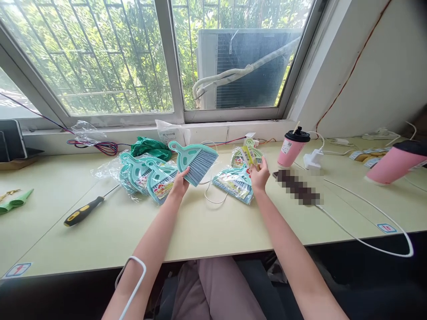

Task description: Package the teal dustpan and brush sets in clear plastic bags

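My left hand (181, 183) grips a mint-green dustpan and brush set (197, 161) by its lower left edge, bristles facing up and right. In my right hand (259, 176) is a yellow printed label (248, 157), pinched between fingers and thumb. Below and left of that hand lies a plastic-wrapped brush set (234, 183). Another wrapped set (237, 156) sits behind it, partly covered by the label and hand. Left of my left hand, several wrapped sets (161, 183) overlap in a pile.
A yellow-black screwdriver (84, 211) lies at the left. Green plastic (151, 148) is behind the pile. At the right are a pink cup (291, 150), a white charger (312, 159), a blurred phone (298, 186), a looping white cable (373, 250) and a second pink cup (395, 165).
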`<state>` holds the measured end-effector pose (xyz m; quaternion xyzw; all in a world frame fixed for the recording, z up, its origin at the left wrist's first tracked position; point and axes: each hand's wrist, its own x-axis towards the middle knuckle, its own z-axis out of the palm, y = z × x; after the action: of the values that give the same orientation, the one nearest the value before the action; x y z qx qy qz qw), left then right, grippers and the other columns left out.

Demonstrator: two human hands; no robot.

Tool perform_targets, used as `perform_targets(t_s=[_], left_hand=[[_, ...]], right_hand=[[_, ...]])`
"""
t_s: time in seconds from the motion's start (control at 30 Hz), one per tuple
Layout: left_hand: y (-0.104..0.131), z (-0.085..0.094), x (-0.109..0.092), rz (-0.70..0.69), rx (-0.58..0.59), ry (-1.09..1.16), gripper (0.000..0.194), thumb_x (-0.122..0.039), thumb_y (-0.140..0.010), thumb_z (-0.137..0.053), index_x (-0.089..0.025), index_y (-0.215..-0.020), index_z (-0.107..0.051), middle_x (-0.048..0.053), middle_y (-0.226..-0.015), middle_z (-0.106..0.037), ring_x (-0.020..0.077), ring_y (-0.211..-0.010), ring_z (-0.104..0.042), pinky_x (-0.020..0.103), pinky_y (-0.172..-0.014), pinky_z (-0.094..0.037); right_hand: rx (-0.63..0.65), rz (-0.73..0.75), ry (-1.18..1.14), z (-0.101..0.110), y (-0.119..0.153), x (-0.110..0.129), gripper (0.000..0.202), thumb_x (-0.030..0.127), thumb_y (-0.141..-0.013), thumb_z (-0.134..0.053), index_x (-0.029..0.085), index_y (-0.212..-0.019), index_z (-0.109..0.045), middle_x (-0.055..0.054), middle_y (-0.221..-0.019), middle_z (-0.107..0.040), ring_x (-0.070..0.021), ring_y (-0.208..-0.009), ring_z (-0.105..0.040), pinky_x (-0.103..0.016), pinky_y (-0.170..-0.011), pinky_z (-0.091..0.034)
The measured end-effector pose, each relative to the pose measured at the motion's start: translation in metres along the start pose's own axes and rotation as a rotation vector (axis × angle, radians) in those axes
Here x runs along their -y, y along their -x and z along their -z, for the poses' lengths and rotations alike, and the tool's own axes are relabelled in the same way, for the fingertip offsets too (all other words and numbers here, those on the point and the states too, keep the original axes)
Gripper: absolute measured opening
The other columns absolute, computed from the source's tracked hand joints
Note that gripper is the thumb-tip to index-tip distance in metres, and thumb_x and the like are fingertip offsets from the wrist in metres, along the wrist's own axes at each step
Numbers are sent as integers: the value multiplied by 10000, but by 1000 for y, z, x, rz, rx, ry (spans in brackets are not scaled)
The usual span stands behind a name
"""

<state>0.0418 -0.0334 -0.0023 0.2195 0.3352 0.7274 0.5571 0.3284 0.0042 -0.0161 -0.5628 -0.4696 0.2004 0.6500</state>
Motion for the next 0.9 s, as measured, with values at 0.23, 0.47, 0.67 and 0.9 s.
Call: perform_targets(t_s=[0.23, 0.47, 0.67, 0.9], left_hand=[[6, -10, 21, 11, 80, 25, 488, -98, -770, -715, -176, -1236, -589, 69, -1025, -724, 199, -1001, -676, 342, -1005, -506], [16, -19, 36, 0, 142, -54, 613, -162, -698, -787, -239, -1260, -554, 55, -1096, -705, 237, -1077, -646, 393, -1009, -489], [20, -19, 35, 9, 238, -112, 704, -252, -670, -831, -251, -1296, -507, 67, -1139, -691, 263, -1080, -644, 442, -986, -494], [26, -22, 33, -23, 357, -199, 764, -298, -664, -851, -259, -1324, -468, 82, -1189, -673, 279, -1156, -609, 456, -1014, -461]], right_hand=[[364, -450, -570, -23, 42, 27, 376, 479, -637, -756, 228, -886, -631, -29, -905, -710, -183, -777, -665, -287, -631, -542], [708, -361, -467, -25, 53, 40, 372, 507, -626, -769, 199, -726, -587, 33, -666, -611, -50, -437, -450, -213, -394, -289], [730, -289, -301, -31, 55, 36, 401, 542, -651, -752, 171, -770, -658, -47, -741, -704, -78, -390, -500, -239, -376, -292], [715, -153, -176, -23, 49, 38, 412, 581, -718, -706, 169, -712, -692, -49, -678, -705, -68, -334, -443, -267, -412, -386]])
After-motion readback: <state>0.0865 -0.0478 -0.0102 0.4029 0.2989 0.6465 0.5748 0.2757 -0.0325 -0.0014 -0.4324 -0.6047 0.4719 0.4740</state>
